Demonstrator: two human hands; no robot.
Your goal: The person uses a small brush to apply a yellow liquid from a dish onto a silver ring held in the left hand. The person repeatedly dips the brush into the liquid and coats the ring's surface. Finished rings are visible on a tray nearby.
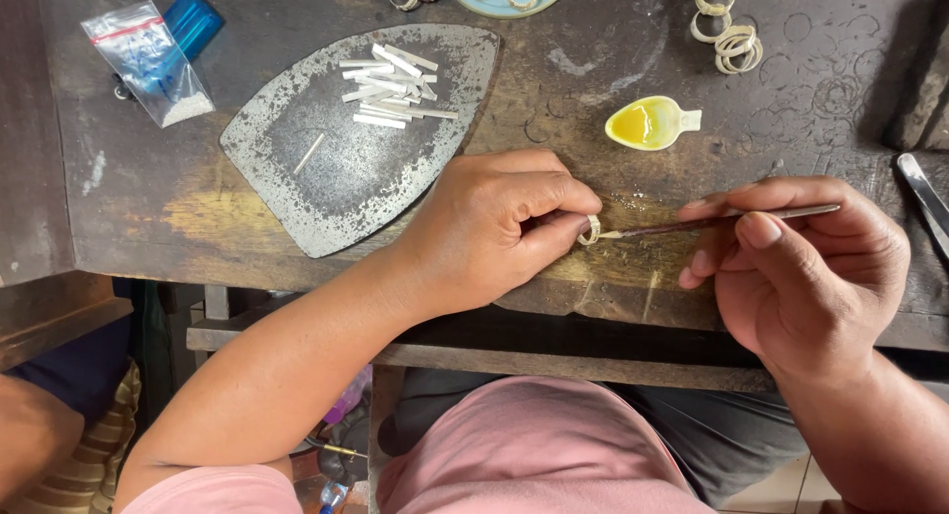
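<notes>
My left hand [494,227] pinches a small silver ring [590,229] against the dark wooden bench near its front edge. My right hand [806,267] holds a thin brush [732,218] like a pen, its pale tip touching the ring. Just beyond the ring sits a small white spoon-shaped dish [652,125] filled with yellow liquid.
A worn, iron-shaped metal plate [326,168] carries several short silver strips [395,84]. A plastic bag of white powder [148,59] and a blue lighter [194,22] lie far left. Several finished rings [730,35] lie far right; tweezers [924,193] at the right edge.
</notes>
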